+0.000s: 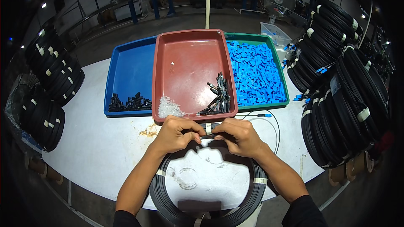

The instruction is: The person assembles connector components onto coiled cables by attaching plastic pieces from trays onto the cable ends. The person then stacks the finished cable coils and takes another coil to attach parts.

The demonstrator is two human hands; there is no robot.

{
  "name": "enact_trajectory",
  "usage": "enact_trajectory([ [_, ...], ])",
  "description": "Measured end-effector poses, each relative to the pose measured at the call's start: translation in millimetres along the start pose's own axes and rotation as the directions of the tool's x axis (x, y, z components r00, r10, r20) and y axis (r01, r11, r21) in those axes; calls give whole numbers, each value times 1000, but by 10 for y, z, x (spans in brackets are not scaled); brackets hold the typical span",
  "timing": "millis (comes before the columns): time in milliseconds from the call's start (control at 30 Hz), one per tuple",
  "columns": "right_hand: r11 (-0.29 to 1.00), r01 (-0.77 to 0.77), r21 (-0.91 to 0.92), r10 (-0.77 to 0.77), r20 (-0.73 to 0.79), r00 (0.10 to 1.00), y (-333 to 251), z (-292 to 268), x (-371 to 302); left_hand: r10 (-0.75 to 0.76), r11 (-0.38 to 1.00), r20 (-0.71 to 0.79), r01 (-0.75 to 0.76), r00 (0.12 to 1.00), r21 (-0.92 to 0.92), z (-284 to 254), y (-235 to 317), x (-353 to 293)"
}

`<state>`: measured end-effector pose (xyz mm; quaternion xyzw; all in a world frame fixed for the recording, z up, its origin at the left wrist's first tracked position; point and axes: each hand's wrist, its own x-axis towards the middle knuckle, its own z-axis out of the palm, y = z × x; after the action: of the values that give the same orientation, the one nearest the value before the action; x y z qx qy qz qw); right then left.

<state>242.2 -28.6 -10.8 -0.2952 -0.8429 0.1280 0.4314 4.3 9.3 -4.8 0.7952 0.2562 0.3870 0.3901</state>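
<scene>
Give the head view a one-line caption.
Both hands, left hand and right hand, pinch a small black part over a black cable coil.

three trays [191,65] behind cable coil [209,204] | coil stacks [341,96] left, right

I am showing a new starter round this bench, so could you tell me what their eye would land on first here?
Probably the three trays in a row at the far side of the white table: a blue tray, a red tray and a green tray heaped with bright blue parts. Next, the left hand and right hand pinching a small piece together at the top of a black cable coil near the front edge. Stacks of coils flank both sides.
</scene>
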Motion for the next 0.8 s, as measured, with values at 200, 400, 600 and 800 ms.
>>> enact_trajectory([
  [200,1000,-19,16,19,7,1000,-9,10,8,31,998,19,-32,999,62,1,12,1],
  [400,1000,-2,7,1,18,1000,-11,5,6,28,999,19,-28,999,40,6,3,3],
  [600,1000,-19,13,19,41,999,-13,4,3,7,999,22,-8,1000,43,10,8,-2],
  [800,1000,-1,3,1,56,998,-12,1,4,36,995,43,-39,998,90,0,4,1],
])
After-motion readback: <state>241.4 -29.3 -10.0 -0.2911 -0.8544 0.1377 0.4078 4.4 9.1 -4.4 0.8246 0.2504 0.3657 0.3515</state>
